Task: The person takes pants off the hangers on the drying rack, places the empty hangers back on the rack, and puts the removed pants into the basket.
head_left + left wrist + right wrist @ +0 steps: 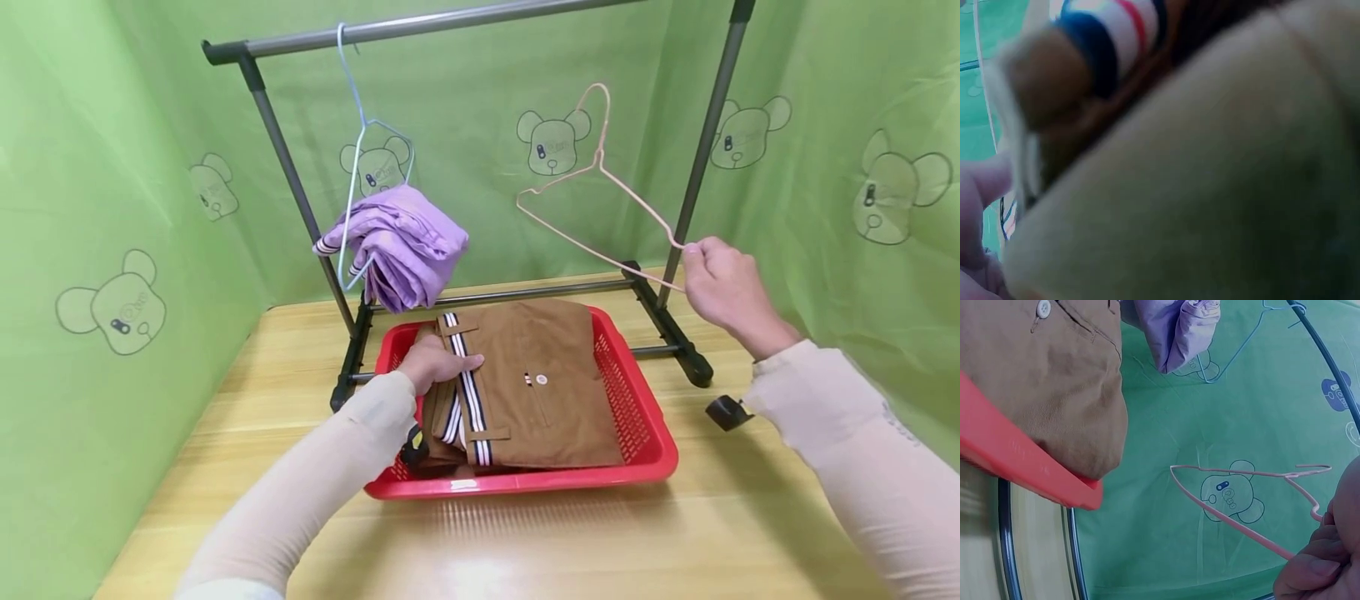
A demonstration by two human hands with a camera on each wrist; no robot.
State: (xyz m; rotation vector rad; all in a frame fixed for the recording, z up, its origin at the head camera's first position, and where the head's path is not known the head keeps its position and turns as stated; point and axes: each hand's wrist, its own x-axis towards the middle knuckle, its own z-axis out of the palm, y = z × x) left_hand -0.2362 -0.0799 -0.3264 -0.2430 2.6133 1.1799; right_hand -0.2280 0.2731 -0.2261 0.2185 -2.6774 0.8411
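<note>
The left hand (435,365) pinches the near-left edge of a folded pair of brown cloth trousers (562,408), its thumb lying over the waistband's navy-and-white striped trim while the other fingers go out of sight beneath the fold; the left wrist view is too blurred to show them. The right hand (723,283) has its fingers curled around one end of a thin pink wire hanger (599,160), which extends leftward from that grip, its hook raised above the knuckles and apart from the rack.

The trousers spread rightward from the left thumb, a small white button facing up, and lie in a red plastic basket (525,482) with perforated walls, whose rim passes just below the left fingers. Beyond the left fingers, higher up, a folded lilac cloth garment (416,242) hangs over a pale blue wire hanger (355,171), hooked on the grey metal rail (487,15) of a rack. The rack stands past both hands on a light wood-grain table (232,417), before green sheeting (480,208) printed with bear heads.
</note>
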